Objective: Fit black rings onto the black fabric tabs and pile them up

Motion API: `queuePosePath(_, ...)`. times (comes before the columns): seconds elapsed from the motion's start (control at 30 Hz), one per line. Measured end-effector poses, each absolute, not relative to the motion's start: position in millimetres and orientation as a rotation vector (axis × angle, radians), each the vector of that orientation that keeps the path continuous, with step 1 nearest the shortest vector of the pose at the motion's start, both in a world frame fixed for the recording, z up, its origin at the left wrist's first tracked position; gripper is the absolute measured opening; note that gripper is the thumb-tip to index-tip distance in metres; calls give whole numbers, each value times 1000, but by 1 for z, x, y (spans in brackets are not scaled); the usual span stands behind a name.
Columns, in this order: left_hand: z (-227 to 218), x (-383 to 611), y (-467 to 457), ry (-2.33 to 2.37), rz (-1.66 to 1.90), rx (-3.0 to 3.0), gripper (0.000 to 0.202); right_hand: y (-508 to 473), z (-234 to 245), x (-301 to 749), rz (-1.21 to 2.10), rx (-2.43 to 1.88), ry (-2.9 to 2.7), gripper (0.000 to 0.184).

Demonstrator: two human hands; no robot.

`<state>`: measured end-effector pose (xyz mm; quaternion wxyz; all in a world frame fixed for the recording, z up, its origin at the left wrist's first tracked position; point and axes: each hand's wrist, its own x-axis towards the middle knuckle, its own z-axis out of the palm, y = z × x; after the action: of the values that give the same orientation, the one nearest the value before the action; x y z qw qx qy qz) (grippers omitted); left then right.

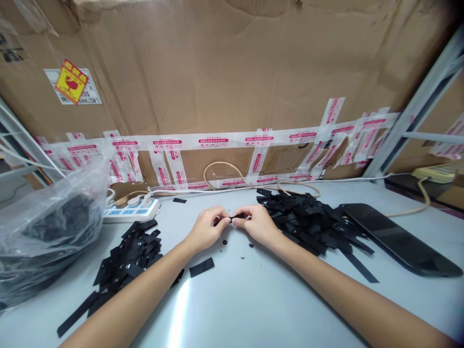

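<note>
My left hand (pixel 207 228) and my right hand (pixel 255 224) meet above the light grey table (pixel 250 295), their fingertips pinching a small black strip (pixel 235 218) from both sides. Most of that strip is hidden by my fingers. A pile of black punched strips (pixel 130 256) lies to the left of my left forearm, and a larger heap of black strips (pixel 308 223) lies just right of my right hand. A lone black strip (pixel 201 267) rests near my left wrist. Two tiny black round pieces (pixel 224 242) lie on the table below my hands.
A clear plastic bag (pixel 47 227) of black material slumps at the left. Behind it sits a white power strip (pixel 132 211) with plugs and cables. A long black panel (pixel 395 237) lies at the right. Taped cardboard (pixel 217 72) forms the back wall.
</note>
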<state>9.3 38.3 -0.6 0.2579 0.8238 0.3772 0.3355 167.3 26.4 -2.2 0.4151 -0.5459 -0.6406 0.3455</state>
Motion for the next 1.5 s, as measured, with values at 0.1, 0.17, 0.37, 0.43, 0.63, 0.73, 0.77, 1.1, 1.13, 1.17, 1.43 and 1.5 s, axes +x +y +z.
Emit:
queuePosePath(0.1,-2,11,39,1006,908,2178,20,29,2,172,962,-1347,-1634,11)
queuePosePath(0.17,-2,12,40,992,900,2141,20,29,11,180,916,-1378,-1682,10)
queuePosePath(0.37,15,-6,49,1630,917,2523,24,21,60,235,351,-1623,-1837,9)
queuePosePath(0.43,22,-20,55,1980,747,2645,27,18,73,260,124,-1807,-1841,6)
queuePosePath(0.63,20,-59,74,2251,219,2601,50,16,79,300,-68,-2212,-1852,16)
queuePosePath(0.73,12,-66,80,2191,101,2606,60,14,74,283,-265,-1976,-1915,19)
queuePosePath(0.77,10,-65,81,2191,108,2631,60,13,73,273,-287,-1875,-1956,19)
queuePosePath(1.1,7,-55,75,2178,86,2635,43,-12,50,196,407,-1241,-2480,18)
queuePosePath(1.13,7,-54,75,2171,89,2636,42,-13,47,192,421,-1208,-2486,19)
queuePosePath(1.17,7,-54,74,2169,95,2637,41,-13,44,187,425,-1168,-2506,21)
queuePosePath(1.43,17,-51,69,2183,52,2586,40,-9,45,196,600,-1372,-2523,14)
queuePosePath(1.5,17,-51,69,2188,43,2621,41,-8,49,203,722,-1457,-2515,12)
